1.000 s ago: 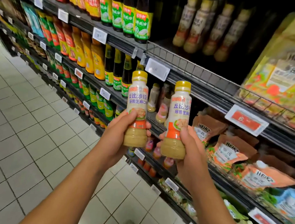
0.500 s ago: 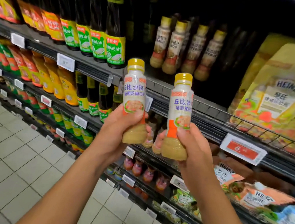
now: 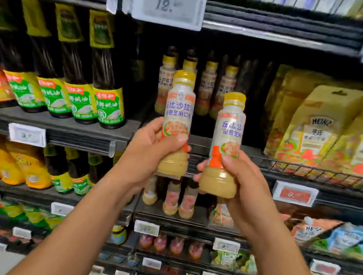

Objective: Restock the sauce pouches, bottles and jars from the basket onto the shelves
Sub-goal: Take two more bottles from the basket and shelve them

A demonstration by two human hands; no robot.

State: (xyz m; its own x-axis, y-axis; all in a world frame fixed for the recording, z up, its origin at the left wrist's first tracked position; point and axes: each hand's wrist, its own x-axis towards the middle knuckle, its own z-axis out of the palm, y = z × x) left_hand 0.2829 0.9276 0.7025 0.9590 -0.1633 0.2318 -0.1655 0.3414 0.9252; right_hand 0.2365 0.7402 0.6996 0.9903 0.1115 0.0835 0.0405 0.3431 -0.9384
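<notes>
- Holding one dressing bottle in each of the hands here: the left hand is wrapped round the lower half of the left bottle, and the right hand is wrapped round the base of the right bottle. Both bottles are upright with caps on top, close side by side. Can't tell if they touch.
- Handling guess: small stiff plastic bottles, pretty light, full of thick tan dressing so probably bottom-heavy. The printed wrap looks slick, so gripping low around the fat base seems the safe spot, not the cap.
- Just past them is the shelf, with a matching row of yellow-capped bottles standing further back. I reckon these two go in the gap up front.
- Either side: dark oil bottles on the left, yellow pouches on the right behind a wire rail.
- No basket in view.
</notes>
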